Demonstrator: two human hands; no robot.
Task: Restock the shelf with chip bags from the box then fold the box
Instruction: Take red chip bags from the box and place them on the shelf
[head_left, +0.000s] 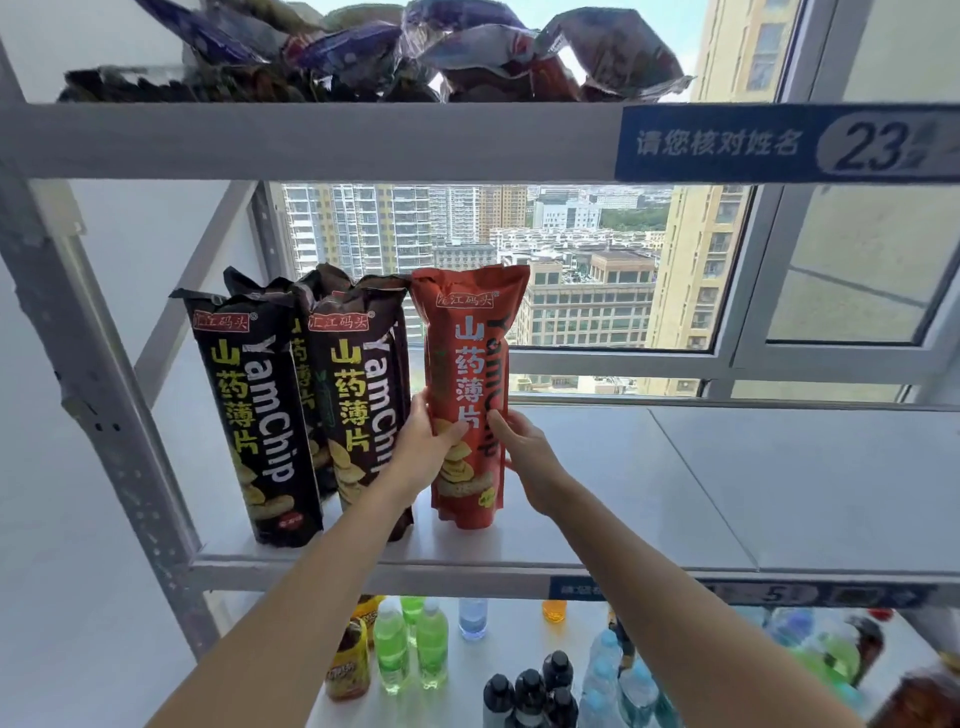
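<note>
Overhead, a heap of crumpled snack bags (395, 52) crowds the top shelf, whose blue label (789, 143) reads "23". Below it, the middle shelf (649, 493) carries three visible dark "YamChip" bags (260, 415) upright at left, and one red "YamChip" bag (470, 395) just beside them. Both hands grasp it low down: left hand (423, 447), right hand (524, 452). Bottles (410, 644) stand on the shelf beneath.
</note>
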